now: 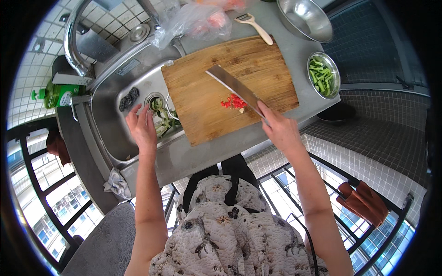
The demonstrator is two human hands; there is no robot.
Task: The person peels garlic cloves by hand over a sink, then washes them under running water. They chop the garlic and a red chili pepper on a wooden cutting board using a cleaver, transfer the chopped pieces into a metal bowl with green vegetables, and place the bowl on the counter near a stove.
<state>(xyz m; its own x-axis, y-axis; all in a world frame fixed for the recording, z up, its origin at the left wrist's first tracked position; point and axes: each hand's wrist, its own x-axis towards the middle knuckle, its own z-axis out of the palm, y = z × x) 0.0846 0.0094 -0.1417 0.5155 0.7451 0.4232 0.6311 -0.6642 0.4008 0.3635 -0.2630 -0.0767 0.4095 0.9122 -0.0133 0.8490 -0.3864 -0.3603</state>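
Observation:
My right hand (pixel 278 129) grips a cleaver (pixel 236 88), whose wide metal blade slants up and left across the wooden cutting board (pixel 193 114). Chopped red pepper (pixel 233 101) lies in a small heap beside the blade, with a pale piece, perhaps garlic, at its lower edge. My left hand (pixel 143 129) is raised over the sink (pixel 107 120) with its fingers apart and nothing visible in them. Below and beside it, green peelings (pixel 165 119) lie around the drain.
A vegetable peeler (pixel 255 28) rests against the board's far edge, near plastic bags (pixel 197 26). At the right stand a bowl of cut green vegetable (pixel 324 76) and a larger steel bowl (pixel 304 19). A faucet (pixel 72 45) and green soap bottle (pixel 57 95) are at the left.

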